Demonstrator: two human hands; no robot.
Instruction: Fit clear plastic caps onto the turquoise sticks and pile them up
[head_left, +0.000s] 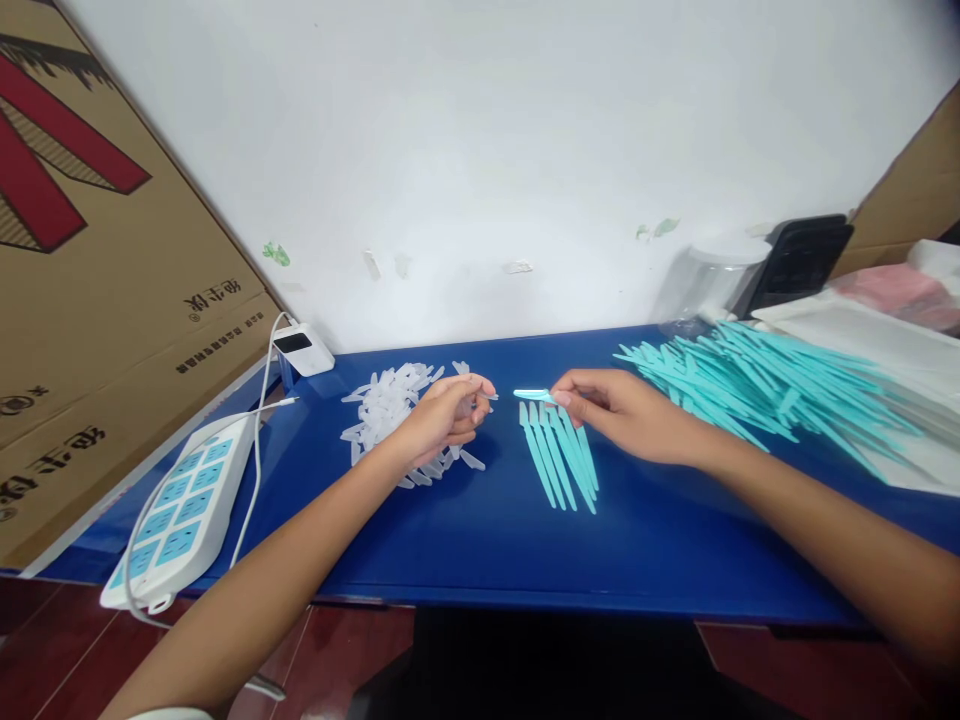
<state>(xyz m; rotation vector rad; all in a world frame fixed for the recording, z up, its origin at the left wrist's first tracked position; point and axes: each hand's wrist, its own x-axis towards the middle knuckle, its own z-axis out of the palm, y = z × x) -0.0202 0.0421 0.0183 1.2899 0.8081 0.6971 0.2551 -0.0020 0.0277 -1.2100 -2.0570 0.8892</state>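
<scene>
The right hand (611, 408) pinches a turquoise stick (531, 395), tip leftward, at the far ends of a fanned row of like sticks (555, 465); the left hand (446, 415) closes its fingertips on a small translucent piece (494, 397), mostly hidden, a narrow gap from that tip; blue tabletop (450, 550) stretches from row to front edge; a translucent pile (382, 400) and a turquoise heap (750, 380) flank the hands

At lower left a power strip (180, 510) is lying beside a cardboard box (127, 320); on the table (420, 560), a pile of caps (386, 400) is sitting left of centre, knife-shaped sticks (561, 455) are lying to its right, a larger heap (787, 390) is spreading at right before a lidded jar (712, 280)
</scene>
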